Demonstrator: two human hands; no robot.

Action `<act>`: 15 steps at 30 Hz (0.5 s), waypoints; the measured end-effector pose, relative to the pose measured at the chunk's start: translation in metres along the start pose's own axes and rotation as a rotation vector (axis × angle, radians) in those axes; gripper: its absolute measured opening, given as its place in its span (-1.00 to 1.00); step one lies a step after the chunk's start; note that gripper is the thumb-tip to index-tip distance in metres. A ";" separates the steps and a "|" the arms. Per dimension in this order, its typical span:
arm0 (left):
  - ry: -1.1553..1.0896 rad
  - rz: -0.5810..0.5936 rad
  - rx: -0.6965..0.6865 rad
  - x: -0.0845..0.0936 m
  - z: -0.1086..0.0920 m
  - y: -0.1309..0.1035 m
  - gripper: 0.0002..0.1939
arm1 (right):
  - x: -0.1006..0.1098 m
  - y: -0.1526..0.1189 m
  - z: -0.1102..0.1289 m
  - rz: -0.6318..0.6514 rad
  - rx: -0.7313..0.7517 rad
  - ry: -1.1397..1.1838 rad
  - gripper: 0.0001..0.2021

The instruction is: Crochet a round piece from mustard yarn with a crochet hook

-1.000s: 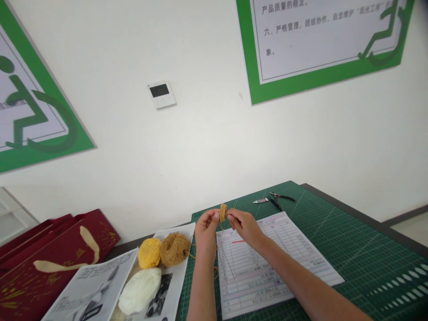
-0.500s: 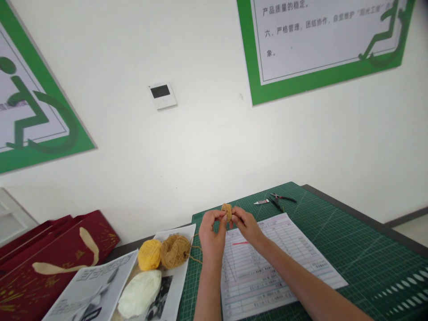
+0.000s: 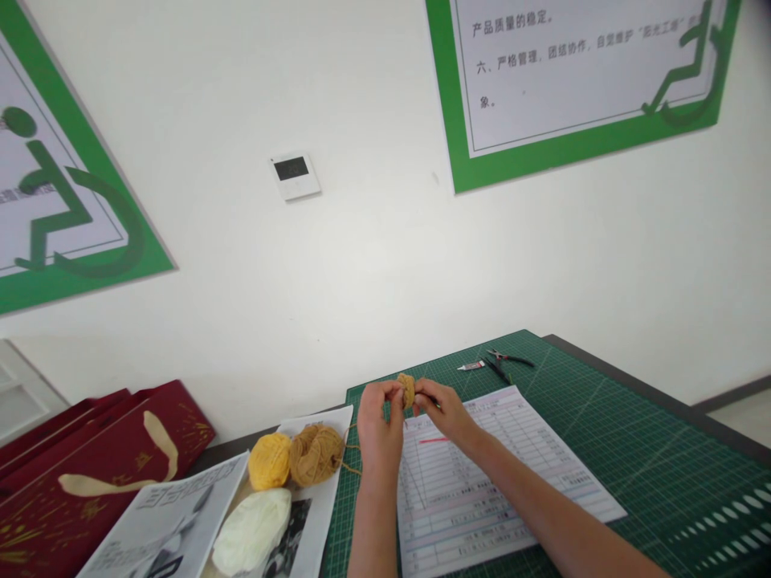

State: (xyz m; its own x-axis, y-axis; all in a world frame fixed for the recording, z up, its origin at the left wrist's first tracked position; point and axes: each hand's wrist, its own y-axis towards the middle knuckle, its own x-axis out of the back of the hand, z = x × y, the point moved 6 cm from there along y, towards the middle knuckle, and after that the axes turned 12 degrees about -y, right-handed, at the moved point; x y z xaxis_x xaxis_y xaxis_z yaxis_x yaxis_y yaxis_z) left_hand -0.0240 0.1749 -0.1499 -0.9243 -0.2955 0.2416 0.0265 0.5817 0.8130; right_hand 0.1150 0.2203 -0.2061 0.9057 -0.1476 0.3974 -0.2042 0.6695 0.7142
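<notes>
A small brown piece of crocheted yarn (image 3: 408,390) is held up over the top of a printed sheet. My left hand (image 3: 381,405) pinches its left side between thumb and fingers. At its right edge, my right hand (image 3: 438,403) has its fingertips pressed together; whatever thin thing they may grip is too small to make out. A loose strand runs from behind my left wrist to a ball of brown yarn (image 3: 316,455) on the left. Beside that ball sit a yellow yarn ball (image 3: 269,461) and a white yarn ball (image 3: 251,531).
Under my forearms, the printed sheet (image 3: 511,482), with a thin red streak, lies on a green cutting mat (image 3: 608,425). Pliers (image 3: 511,358), a dark slim tool (image 3: 497,370) and a small tube (image 3: 471,366) lie farther back. Red gift bags (image 3: 108,474) stand left, by printed papers (image 3: 174,514).
The crocheted piece has turned slightly and shifted a little left and down between my fingers. My right fingertips have drawn closer together. The view has tilted very slightly.
</notes>
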 end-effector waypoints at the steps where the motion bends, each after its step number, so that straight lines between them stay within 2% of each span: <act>1: 0.013 0.005 -0.019 0.000 -0.001 0.000 -0.83 | 0.000 0.000 -0.001 -0.003 0.007 -0.007 -0.80; 8: 0.074 0.080 -0.093 -0.001 -0.002 0.001 -0.82 | -0.001 0.000 -0.007 -0.009 0.046 -0.038 -0.81; 15: -0.022 0.108 0.003 0.006 -0.004 0.006 -0.80 | 0.001 0.002 -0.009 0.077 0.087 0.013 -0.80</act>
State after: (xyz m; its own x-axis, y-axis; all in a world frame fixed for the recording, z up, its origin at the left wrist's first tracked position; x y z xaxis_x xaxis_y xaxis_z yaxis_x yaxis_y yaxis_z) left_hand -0.0283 0.1736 -0.1419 -0.9241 -0.2145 0.3162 0.1255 0.6113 0.7814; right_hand 0.1192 0.2280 -0.2094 0.8909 -0.0883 0.4455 -0.3040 0.6128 0.7294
